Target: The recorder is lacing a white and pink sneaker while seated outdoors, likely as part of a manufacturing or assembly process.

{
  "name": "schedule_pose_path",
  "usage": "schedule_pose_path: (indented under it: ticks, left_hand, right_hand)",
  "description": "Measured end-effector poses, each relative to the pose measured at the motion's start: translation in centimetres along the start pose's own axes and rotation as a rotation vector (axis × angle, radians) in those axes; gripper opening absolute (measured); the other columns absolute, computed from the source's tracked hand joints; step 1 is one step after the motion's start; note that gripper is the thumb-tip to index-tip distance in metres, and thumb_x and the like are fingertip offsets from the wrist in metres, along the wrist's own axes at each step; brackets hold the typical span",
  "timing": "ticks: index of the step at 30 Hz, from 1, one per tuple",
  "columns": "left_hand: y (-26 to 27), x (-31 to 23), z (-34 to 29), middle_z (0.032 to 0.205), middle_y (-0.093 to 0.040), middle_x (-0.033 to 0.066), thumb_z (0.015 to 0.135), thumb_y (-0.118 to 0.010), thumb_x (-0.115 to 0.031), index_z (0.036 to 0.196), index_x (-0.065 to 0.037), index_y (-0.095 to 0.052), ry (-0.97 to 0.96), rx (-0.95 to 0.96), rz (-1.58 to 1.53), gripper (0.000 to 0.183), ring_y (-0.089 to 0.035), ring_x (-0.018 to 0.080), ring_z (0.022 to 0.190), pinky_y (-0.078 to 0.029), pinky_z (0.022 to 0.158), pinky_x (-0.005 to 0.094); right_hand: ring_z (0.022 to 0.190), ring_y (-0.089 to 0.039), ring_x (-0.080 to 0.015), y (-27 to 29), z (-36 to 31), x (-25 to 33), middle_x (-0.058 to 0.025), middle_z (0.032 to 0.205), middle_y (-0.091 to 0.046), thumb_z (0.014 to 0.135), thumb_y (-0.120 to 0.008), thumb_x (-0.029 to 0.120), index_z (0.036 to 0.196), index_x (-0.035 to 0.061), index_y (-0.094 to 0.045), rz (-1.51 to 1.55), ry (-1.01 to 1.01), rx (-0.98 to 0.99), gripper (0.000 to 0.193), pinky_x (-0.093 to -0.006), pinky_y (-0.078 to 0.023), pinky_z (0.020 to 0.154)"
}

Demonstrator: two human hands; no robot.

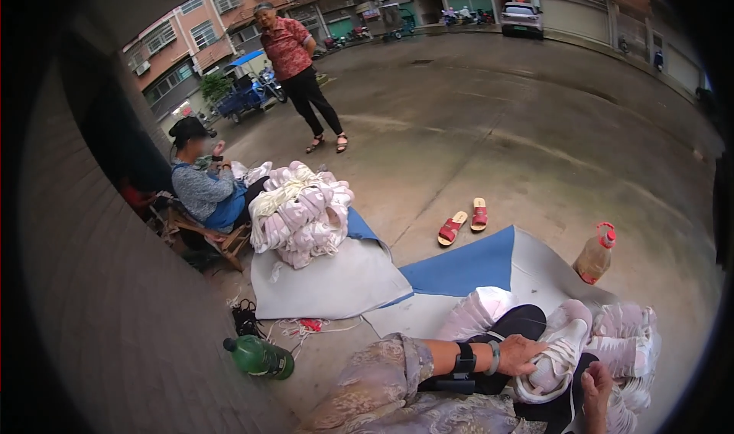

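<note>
A white shoe (558,351) was clasped along its side by the left hand (518,355), the fingers bent over its edge, and apparently steadied against the dark-clad legs (526,321). The right hand (596,386) was held curled just beside it; whether anything was pinched could not be told. Similar shoes (627,348) were stacked at right, presumably for easy reach, others heaped (302,211) by the far edge of a grey-and-blue sheet (329,286).

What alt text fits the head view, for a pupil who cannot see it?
The wearer's left grip touches a pale laced shoe, with the right grip beside it. More pale shoes are stacked at right; beyond, a seated person is near a shoe pile and a standing person is outdoors.
</note>
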State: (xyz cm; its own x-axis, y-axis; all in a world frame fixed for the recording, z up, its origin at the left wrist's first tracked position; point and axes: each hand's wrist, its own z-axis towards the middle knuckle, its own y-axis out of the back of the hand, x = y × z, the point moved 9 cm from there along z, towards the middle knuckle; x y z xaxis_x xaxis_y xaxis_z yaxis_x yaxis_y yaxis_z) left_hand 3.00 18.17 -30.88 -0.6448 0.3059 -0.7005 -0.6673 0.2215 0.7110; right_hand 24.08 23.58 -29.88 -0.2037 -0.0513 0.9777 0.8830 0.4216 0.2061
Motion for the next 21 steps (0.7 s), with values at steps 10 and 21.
schedule_pose_path:
  ticks: [10, 21]
  left_hand:
    - [28.4, 0.4, -16.8, 0.099, -0.059, 0.022, 0.072, -0.064, -0.017, 0.113, 0.002, -0.05, 0.204, -1.102, 0.543, 0.047, -0.058, 0.0366, 0.092, -0.048, 0.076, 0.0411]
    - [37.6, -22.0, -32.2, 0.087, -0.064, 0.0071, 0.092, -0.052, -0.017, 0.131, 0.008, -0.026, 0.062, -1.608, 0.662, 0.054, -0.057, 0.0097, 0.074, -0.045, 0.076, 0.0236]
  right_hand:
    - [0.097, -0.055, -0.0207, -0.7, -1.3, -2.1, -0.0138, 0.108, -0.058, 0.084, -0.058, 0.01, 0.115, -0.0056, -0.053, -0.114, -0.054, 0.067, 0.035, -0.0316, -0.044, 0.086]
    - [0.088, -0.051, -0.0132, -1.3, -1.9, -3.2, -0.0045, 0.097, -0.053, 0.08, -0.059, 0.015, 0.116, -0.0011, -0.048, 0.088, 0.138, 0.002, 0.04, -0.0255, -0.041, 0.081]
